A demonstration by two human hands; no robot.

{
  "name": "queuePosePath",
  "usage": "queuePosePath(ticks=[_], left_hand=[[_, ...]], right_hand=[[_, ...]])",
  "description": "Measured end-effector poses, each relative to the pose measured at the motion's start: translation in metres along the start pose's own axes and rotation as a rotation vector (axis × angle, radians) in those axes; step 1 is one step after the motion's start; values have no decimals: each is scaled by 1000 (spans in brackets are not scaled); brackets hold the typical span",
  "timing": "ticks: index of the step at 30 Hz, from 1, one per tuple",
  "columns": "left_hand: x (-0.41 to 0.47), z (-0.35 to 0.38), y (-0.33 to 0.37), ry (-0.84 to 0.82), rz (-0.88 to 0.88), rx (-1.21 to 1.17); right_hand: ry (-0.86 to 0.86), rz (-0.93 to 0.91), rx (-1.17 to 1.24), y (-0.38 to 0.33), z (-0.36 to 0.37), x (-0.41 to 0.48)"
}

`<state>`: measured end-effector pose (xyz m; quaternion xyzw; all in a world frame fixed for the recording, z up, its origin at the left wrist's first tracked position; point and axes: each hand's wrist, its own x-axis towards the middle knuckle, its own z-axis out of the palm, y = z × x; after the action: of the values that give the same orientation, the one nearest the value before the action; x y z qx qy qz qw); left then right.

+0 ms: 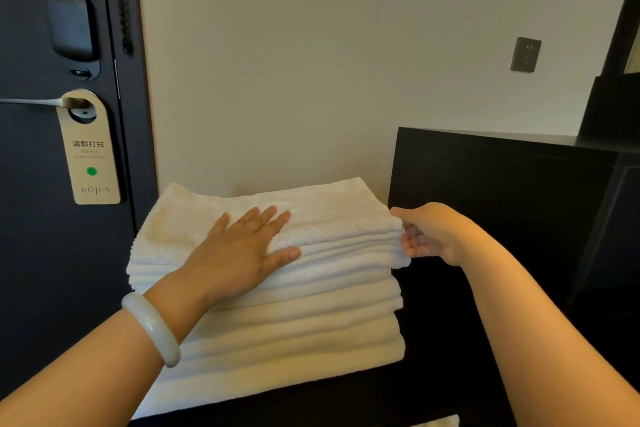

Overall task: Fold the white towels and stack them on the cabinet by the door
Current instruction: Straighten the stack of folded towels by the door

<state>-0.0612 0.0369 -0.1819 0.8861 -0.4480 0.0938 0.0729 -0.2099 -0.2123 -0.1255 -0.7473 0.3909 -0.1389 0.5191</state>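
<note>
Left of towel stack (311, 322): dark door (34, 236), paper hanger (91, 163) on its handle. Stack sits on black cabinet (443, 374), back edge at the wall. Left hand (242, 250), pale bangle (152, 329) at wrist, lies flat on stack top, fingers straight and spread. Right hand (429, 234) at stack's right edge: thumb above, fingers curled under the top layers. Right of stack: taller black unit (502, 184).

A cream wall (311, 62) is being bordered on the left by a dark door (34, 218), from whose lever handle (31, 101) a beige door hanger (91, 163) with a green dot is being hung. A grey wall socket (525, 54) is being shown above a black cabinet (502, 184) on the right.
</note>
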Motion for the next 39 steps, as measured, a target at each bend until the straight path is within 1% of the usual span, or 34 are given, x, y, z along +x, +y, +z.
queuePosePath(ticks=[3,6,10,14,16,18,20,22,23,24,26,28,31,33,39], left_hand=[[0,0,-1,-5,3,-5],[1,1,-1,4,4,-12],[1,2,0,14,1,-25],[-1,1,2,21,-4,-39],[-2,1,3,18,-8,-40],[-1,1,3,10,-11,-29],[-1,-1,3,7,-20,-14],[-2,-3,3,24,-47,-5],[-2,-3,3,33,-63,2],[-3,-3,4,36,-75,14],[-3,-2,6,24,-82,44],[-2,-2,7,10,-83,50],[-2,-3,5,-5,-94,42],[-1,-3,5,-9,-93,40],[-4,-9,7,-52,-80,22]], right_hand=[[-35,24,57,-1,-4,-7],[-83,33,183,1,-9,-11],[-72,-16,395,7,-8,-7],[-85,-65,505,2,-1,2],[-110,-80,468,-5,4,6],[-133,-83,343,-16,11,5],[-138,-153,270,-28,15,4],[-70,-265,297,-33,16,11],[-42,-273,286,-33,16,14],[-31,-245,241,-30,17,18],[-40,-120,89,-20,22,23],[-35,-19,-13,-15,24,27],[-51,30,-191,-16,21,21],[-100,41,-189,-15,14,20],[-205,62,2,-5,7,21]])
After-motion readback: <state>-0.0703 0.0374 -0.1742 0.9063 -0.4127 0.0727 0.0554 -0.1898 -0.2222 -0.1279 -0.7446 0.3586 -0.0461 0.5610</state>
